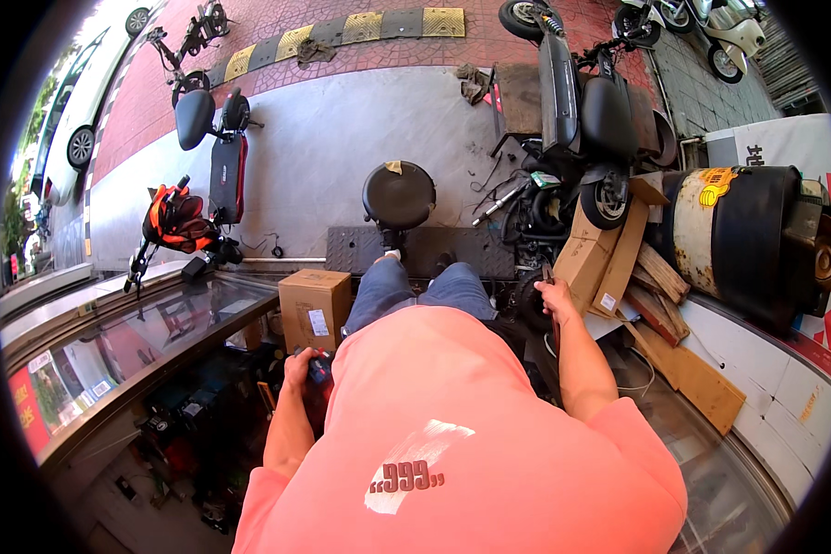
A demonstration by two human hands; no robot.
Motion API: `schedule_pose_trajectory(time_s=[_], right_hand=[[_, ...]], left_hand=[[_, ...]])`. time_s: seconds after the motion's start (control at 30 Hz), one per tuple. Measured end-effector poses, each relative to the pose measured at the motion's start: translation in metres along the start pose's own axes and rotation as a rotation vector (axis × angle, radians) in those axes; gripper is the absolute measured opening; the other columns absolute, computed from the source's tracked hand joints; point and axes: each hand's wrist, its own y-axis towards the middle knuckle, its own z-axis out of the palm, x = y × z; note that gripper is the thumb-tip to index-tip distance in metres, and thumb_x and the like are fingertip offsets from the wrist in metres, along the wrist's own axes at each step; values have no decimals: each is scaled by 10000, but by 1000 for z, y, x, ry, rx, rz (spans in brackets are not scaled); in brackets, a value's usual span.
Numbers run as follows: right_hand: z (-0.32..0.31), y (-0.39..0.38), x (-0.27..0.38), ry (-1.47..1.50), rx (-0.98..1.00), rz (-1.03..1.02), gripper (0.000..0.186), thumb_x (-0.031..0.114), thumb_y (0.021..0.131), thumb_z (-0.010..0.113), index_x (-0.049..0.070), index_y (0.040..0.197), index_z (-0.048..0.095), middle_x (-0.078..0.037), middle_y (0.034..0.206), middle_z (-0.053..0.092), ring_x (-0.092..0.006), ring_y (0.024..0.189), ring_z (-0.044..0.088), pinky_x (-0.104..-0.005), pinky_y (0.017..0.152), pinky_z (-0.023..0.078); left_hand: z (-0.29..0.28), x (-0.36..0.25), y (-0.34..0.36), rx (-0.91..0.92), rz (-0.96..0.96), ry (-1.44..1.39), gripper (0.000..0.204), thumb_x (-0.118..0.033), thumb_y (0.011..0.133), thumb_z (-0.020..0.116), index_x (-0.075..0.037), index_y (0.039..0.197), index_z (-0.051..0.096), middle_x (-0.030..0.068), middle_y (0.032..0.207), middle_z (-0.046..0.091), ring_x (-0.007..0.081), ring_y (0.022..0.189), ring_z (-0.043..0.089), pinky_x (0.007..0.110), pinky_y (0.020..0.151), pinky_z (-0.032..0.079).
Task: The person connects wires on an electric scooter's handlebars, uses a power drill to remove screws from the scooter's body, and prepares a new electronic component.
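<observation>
My left hand is low on the left, beside a cardboard box. Its fingers are closed around a small blue, red and dark object, perhaps a power tool; my shirt hides part of it. On the other side, my right hand is closed on a slim, dark hand tool, whose tip pokes out above the fingers; its exact kind is unclear. Black machine parts and a dark wheel lie just left of this hand. Ahead of my legs stands a round black stool.
Glass-topped counters flank me. Long cardboard cartons, wood planks and a dark drum crowd the right. Parked electric scooters stand left; another scooter is front right. A ridged metal plate lies at the doorway.
</observation>
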Motion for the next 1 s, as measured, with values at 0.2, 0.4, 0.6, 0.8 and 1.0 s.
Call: schedule_pose_trajectory(time_s=[0.2, 0.4, 0.6, 0.8, 1.0], right_hand=[[8, 4, -30, 195, -98, 114, 197, 240, 922, 726, 87, 978, 614, 5, 669, 503, -141, 492, 480, -332, 447, 440], [42, 10, -50, 384, -176, 230, 191, 238, 921, 737, 101, 954, 608, 3, 661, 496, -141, 489, 479, -339, 446, 443], [86, 28, -4, 461, -182, 311, 162, 210, 924, 718, 95, 962, 611, 0, 675, 514, -139, 511, 492, -350, 459, 451], [98, 42, 83, 703, 112, 301, 184, 201, 919, 748, 90, 963, 607, -5, 676, 542, -133, 521, 506, -342, 479, 467], [99, 137, 125, 122, -49, 212, 363, 291, 867, 759, -28, 1034, 707, -145, 776, 676, -274, 622, 670, -431, 505, 508]], left_hand=[[-12, -52, 87, 95, 8, 102, 279, -178, 806, 715, 56, 944, 778, 97, 854, 753, 206, 736, 713, 343, 693, 576], [19, -210, 92, 157, 82, 297, 284, -180, 799, 713, 52, 950, 776, 102, 861, 753, 208, 696, 699, 351, 657, 569], [42, -346, 206, 193, 287, 329, 271, -258, 850, 678, -6, 927, 741, 69, 799, 714, 193, 626, 666, 336, 597, 558], [159, -474, 205, 175, 321, 113, 203, -346, 849, 691, -144, 831, 686, -27, 659, 626, 100, 491, 570, 274, 409, 340], [343, -550, 192, 232, 536, 315, 310, -358, 804, 736, -50, 842, 729, 14, 659, 630, 110, 478, 501, 291, 444, 321]])
